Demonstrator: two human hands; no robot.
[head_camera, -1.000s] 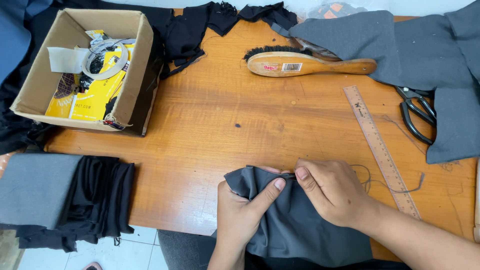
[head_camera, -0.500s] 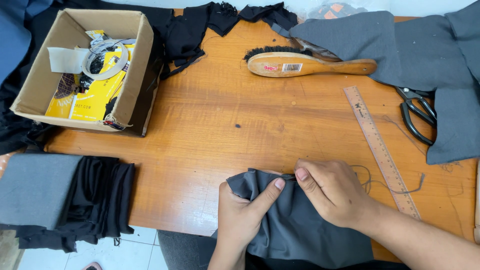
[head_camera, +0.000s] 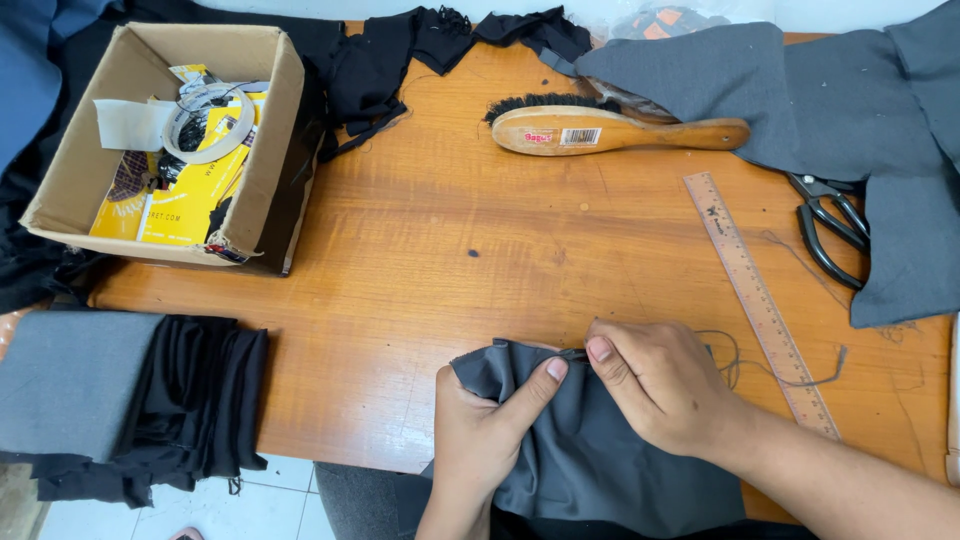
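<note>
Two hands work one piece of dark grey cloth that lies at the near edge of the wooden table and hangs over it toward the person. The left hand grips a fold of the cloth from below, its fingers curled around the fabric and its thumb stretched up along the top edge. The right hand rests on the cloth just beside it, fingers drawn narrow and pinched together at the same top edge, the thumb tip almost touching the left thumb; whether a needle sits in the pinch cannot be told. A loose dark thread trails from under the right hand across the table toward a wooden ruler, which lies slantwise just right of the hand. Beyond the ruler, black-handled scissors lie partly under a large grey cloth. A wooden-backed brush lies on its side at the far centre. A cardboard box holding a tape roll and yellow packets stands far left. Folded grey and black fabrics are stacked at near left.
</note>
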